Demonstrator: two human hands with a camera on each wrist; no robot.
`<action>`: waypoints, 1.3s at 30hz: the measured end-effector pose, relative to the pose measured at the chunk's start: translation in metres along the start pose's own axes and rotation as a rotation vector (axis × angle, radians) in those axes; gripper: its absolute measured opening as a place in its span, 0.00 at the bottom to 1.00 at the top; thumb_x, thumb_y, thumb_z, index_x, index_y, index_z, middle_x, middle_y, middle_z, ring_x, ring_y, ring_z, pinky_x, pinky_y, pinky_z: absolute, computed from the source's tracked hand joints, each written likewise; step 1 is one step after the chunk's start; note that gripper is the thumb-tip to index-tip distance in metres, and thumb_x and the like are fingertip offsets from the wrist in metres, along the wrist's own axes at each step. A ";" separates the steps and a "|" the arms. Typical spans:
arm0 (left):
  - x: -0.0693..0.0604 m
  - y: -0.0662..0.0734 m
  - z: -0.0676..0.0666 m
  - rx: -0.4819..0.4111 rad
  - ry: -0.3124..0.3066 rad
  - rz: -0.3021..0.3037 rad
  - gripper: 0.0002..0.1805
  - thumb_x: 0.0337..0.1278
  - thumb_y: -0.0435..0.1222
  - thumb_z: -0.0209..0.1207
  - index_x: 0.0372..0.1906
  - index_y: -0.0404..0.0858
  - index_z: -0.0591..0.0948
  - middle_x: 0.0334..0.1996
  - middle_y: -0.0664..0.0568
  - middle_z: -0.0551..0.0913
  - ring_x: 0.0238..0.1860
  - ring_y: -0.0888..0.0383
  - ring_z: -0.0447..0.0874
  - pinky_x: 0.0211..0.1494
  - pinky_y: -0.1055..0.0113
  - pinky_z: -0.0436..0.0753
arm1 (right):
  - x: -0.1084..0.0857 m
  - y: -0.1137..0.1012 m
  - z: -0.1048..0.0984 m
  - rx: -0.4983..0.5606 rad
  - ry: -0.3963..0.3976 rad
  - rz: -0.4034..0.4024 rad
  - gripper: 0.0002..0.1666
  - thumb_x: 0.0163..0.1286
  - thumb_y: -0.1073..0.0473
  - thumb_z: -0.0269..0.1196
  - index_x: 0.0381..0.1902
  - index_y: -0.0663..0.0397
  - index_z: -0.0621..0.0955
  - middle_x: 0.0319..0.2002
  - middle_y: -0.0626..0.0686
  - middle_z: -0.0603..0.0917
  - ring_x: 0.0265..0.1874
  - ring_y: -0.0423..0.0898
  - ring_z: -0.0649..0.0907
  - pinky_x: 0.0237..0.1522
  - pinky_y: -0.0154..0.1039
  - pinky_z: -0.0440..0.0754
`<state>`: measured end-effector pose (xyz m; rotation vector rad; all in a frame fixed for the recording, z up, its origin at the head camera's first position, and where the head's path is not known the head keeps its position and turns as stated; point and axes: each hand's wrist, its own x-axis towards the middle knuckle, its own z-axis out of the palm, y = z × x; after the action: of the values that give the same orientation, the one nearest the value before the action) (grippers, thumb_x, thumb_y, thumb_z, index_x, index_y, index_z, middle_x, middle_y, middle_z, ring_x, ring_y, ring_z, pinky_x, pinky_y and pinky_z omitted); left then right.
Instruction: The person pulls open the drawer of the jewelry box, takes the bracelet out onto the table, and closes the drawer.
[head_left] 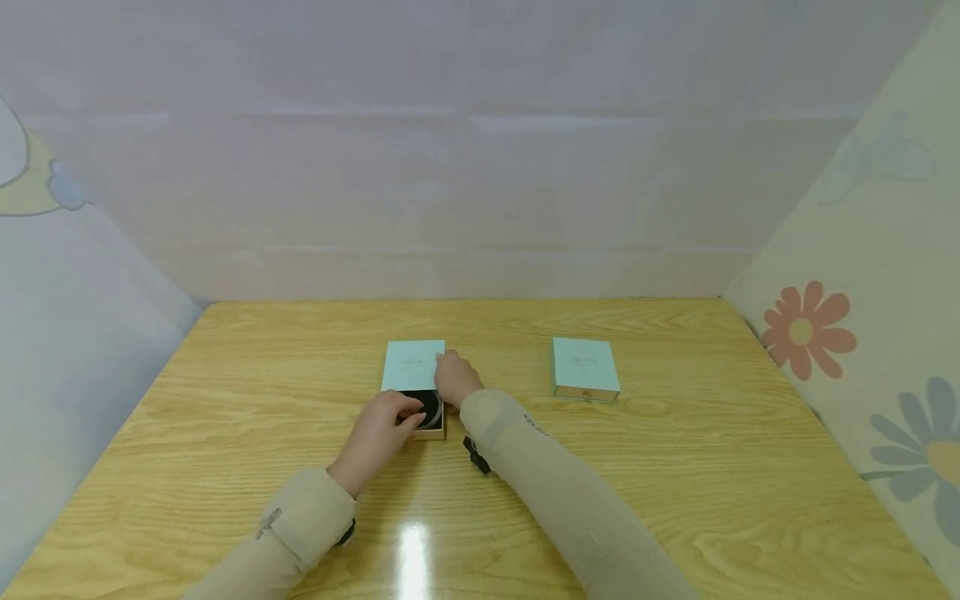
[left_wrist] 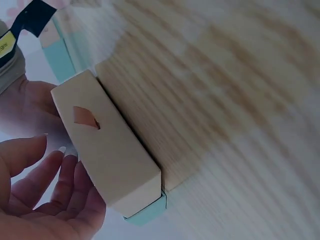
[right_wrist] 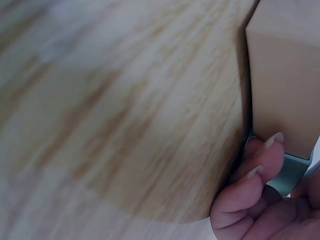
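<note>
A pale mint sliding gift box (head_left: 414, 364) lies on the table with its beige drawer (head_left: 430, 434) pulled out toward me. Inside the drawer is a black lining with a grey curved rim, perhaps a ring-shaped item (head_left: 435, 408); its kind is unclear. Over the drawer's left part is my left hand (head_left: 381, 427), thumb and fingers bent loosely with a gap between them. In the left wrist view, the fingers (left_wrist: 65, 187) are beside the drawer, with nothing seen between them. My right hand (head_left: 457, 379) grips the mint sleeve's right side, its curled fingers (right_wrist: 240, 192) at the corner.
A second mint box (head_left: 585, 367), closed, stands to the right on the wooden table (head_left: 675, 467). A pale wall (head_left: 465, 208) rises behind the table, and side panels with printed flowers (head_left: 810, 331) flank it.
</note>
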<state>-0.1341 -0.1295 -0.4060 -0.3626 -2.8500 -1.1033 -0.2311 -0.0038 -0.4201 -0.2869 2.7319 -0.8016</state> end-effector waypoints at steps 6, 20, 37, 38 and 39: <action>0.007 0.001 0.004 0.064 -0.039 -0.008 0.07 0.59 0.29 0.64 0.39 0.28 0.85 0.37 0.42 0.83 0.43 0.46 0.81 0.48 0.53 0.81 | 0.001 0.000 0.000 -0.029 0.000 -0.010 0.24 0.82 0.60 0.37 0.64 0.66 0.72 0.61 0.66 0.71 0.36 0.57 0.80 0.33 0.44 0.79; 0.014 0.006 0.010 0.189 -0.052 0.007 0.07 0.52 0.34 0.70 0.27 0.33 0.86 0.25 0.50 0.82 0.26 0.59 0.77 0.30 0.65 0.77 | 0.002 0.001 0.001 -0.035 -0.007 -0.014 0.23 0.81 0.62 0.40 0.67 0.62 0.71 0.62 0.65 0.71 0.32 0.55 0.79 0.27 0.41 0.79; 0.016 0.012 0.013 0.333 -0.059 0.034 0.10 0.53 0.33 0.70 0.20 0.38 0.83 0.21 0.51 0.77 0.26 0.56 0.78 0.26 0.66 0.76 | 0.002 0.002 0.001 -0.094 -0.013 -0.031 0.23 0.80 0.65 0.40 0.69 0.61 0.68 0.63 0.67 0.69 0.34 0.55 0.81 0.26 0.38 0.79; 0.016 0.012 0.014 0.331 -0.057 0.037 0.10 0.53 0.33 0.69 0.20 0.38 0.83 0.21 0.51 0.77 0.26 0.56 0.78 0.26 0.66 0.76 | 0.002 0.002 0.002 -0.099 -0.019 -0.029 0.24 0.80 0.65 0.40 0.70 0.61 0.67 0.64 0.67 0.68 0.33 0.55 0.81 0.24 0.38 0.78; 0.015 0.012 0.014 0.332 -0.053 0.042 0.11 0.53 0.33 0.69 0.19 0.38 0.82 0.20 0.52 0.77 0.26 0.56 0.78 0.27 0.65 0.77 | 0.002 0.002 0.003 -0.097 -0.019 -0.025 0.24 0.80 0.65 0.40 0.70 0.61 0.67 0.65 0.66 0.68 0.32 0.54 0.80 0.24 0.37 0.77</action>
<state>-0.1456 -0.1081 -0.4065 -0.4290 -2.9824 -0.6042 -0.2325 -0.0038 -0.4238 -0.3481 2.7592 -0.6709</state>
